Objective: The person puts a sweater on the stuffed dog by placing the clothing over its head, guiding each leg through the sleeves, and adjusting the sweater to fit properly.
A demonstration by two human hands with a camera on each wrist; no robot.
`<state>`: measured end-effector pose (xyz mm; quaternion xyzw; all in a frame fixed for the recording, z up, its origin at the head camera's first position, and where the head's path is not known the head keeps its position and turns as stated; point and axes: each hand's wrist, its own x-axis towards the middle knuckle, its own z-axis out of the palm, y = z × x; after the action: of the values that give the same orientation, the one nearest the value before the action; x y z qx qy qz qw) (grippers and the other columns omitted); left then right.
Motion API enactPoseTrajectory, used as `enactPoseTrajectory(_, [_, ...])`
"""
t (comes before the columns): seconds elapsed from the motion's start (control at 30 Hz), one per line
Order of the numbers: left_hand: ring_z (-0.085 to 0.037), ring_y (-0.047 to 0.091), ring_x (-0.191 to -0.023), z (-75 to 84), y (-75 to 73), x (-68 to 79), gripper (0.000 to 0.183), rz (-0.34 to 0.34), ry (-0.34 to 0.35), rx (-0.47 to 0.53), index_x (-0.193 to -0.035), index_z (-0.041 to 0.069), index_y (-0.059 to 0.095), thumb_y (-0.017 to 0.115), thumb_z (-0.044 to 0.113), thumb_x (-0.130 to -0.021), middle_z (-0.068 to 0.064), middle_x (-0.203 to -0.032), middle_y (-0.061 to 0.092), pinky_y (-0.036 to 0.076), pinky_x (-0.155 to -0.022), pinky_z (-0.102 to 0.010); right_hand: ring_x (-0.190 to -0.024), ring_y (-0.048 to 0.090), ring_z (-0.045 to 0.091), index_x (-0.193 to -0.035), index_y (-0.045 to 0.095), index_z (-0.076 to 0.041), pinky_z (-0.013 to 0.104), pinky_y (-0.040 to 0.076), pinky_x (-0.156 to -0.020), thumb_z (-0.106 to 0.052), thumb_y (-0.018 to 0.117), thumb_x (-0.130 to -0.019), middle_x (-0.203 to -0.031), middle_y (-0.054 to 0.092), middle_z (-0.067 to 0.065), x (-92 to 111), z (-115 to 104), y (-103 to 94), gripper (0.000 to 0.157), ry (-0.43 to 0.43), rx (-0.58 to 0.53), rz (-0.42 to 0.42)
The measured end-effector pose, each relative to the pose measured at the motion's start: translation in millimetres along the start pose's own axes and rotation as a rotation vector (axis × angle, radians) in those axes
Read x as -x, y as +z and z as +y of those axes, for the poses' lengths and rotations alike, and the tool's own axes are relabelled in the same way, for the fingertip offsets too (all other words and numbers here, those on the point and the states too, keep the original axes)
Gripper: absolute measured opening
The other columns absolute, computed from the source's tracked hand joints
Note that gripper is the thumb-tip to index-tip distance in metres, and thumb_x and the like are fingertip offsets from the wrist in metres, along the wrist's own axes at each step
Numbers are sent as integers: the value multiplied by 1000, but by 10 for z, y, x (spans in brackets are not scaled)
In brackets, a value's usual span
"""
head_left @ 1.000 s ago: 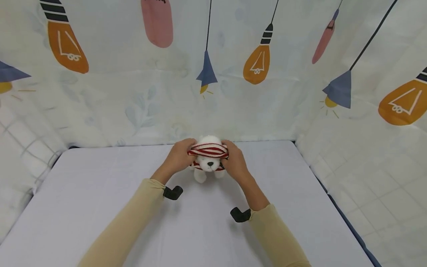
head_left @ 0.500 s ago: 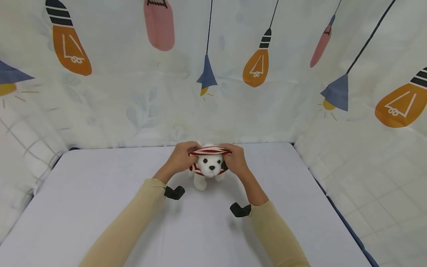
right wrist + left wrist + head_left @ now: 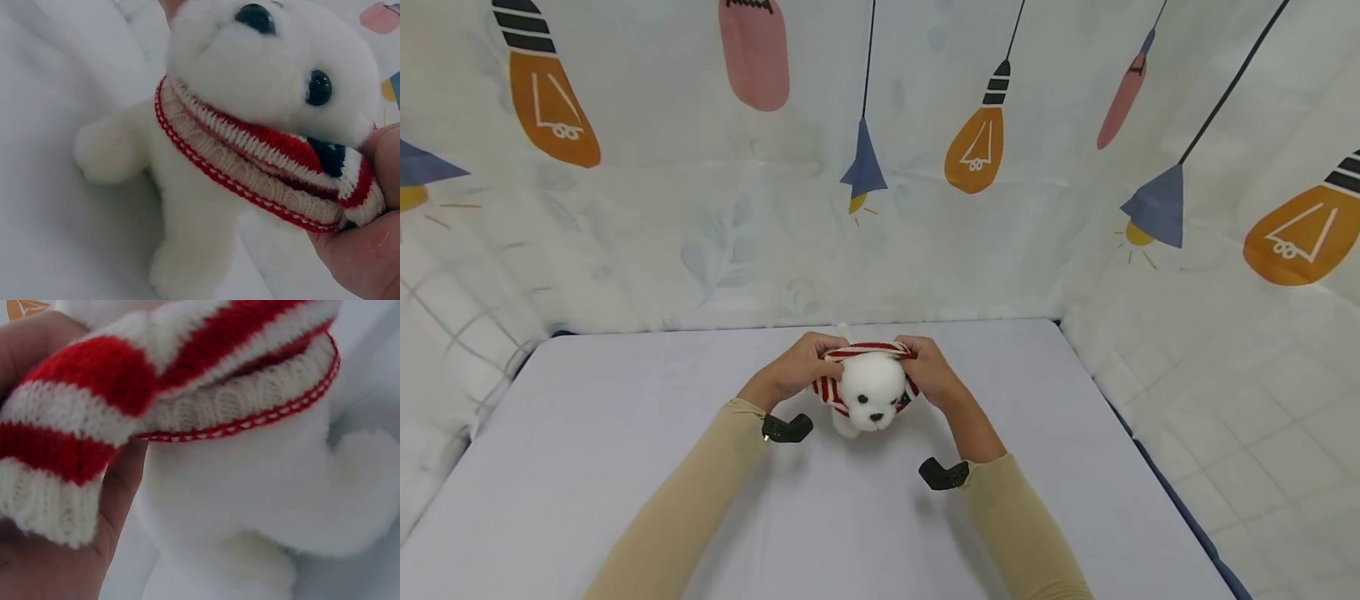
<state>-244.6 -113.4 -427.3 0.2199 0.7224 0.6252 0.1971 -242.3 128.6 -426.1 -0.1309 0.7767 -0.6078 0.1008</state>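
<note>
A white plush dog (image 3: 872, 385) stands on the white-covered table in the head view, facing the camera. Bunched round its neck is a small knitted sweater (image 3: 867, 351) with red and white stripes. My left hand (image 3: 801, 367) pinches the sweater on one side of the dog's head, my right hand (image 3: 929, 368) on the other. The left wrist view has a striped sleeve (image 3: 69, 431) lying across the left hand, above the dog's furry body (image 3: 212, 481). In the right wrist view, the sweater's ribbed edge (image 3: 250, 178) runs below the dog's muzzle, near a dark blue patch.
The white tablecloth (image 3: 625, 417) spreads around the dog. Behind the table hangs a pale curtain (image 3: 775, 225) printed with lamps and bulbs. A small black device (image 3: 787, 429) sits at the left wrist, another black device (image 3: 943, 474) at the right.
The sweater opening has gone from over the dog's eyes, past the top of its head, to its neck. The face is now bare. Both hands have moved slightly down with the sweater.
</note>
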Motion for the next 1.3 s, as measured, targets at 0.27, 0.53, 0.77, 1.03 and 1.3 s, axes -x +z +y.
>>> enactPoseTrajectory(0.27, [-21, 65, -84, -40, 60, -16, 29, 118, -83, 26, -117, 6, 58, 54, 4, -89, -14, -116, 61, 56, -70, -35, -99, 59, 20, -111, 63, -9, 32, 51, -79, -12, 52, -95, -116, 63, 10, 1, 60, 1, 20, 106, 5, -2])
enactPoseTrajectory(0.53, [-18, 64, -86, -141, 93, 24, 39, 122, -100, 83, -123, 4, 58, 54, -1, -85, -10, -115, 62, 55, -72, -33, -104, 60, 19, -115, 62, -5, 32, 53, -79, -5, 52, -95, -123, 61, 13, -11, 150, 13, 23, 144, -29, -76])
enactPoseTrajectory(0.77, [-20, 62, -93, -191, 123, 14, 39, 163, -139, 74, -126, 10, 58, 55, 5, -87, -10, -122, 60, 54, -76, -33, -100, 61, 18, -121, 60, -4, 31, 53, -77, -3, 54, -93, -121, 63, 15, -24, 291, -39, 29, 147, -16, -82])
enactPoseTrajectory(1.03, [-18, 58, -94, -318, 96, 134, 26, 235, -71, -169, -115, 7, 59, 65, 12, -90, -15, -112, 62, 49, -75, -32, -92, 57, 18, -124, 62, -7, 29, 49, -68, 0, 58, -89, -117, 64, 13, -12, 494, -36, 36, 164, 84, -5])
enactPoseTrajectory(1.3, [-10, 53, -96, -451, 107, 227, 34, 258, -52, -180, -123, 3, 58, 63, 18, -93, -16, -119, 61, 45, -83, -28, -85, 54, 18, -109, 67, -13, 30, 47, -67, -15, 63, -92, -105, 65, 8, -27, 561, -15, 18, 110, 170, 43])
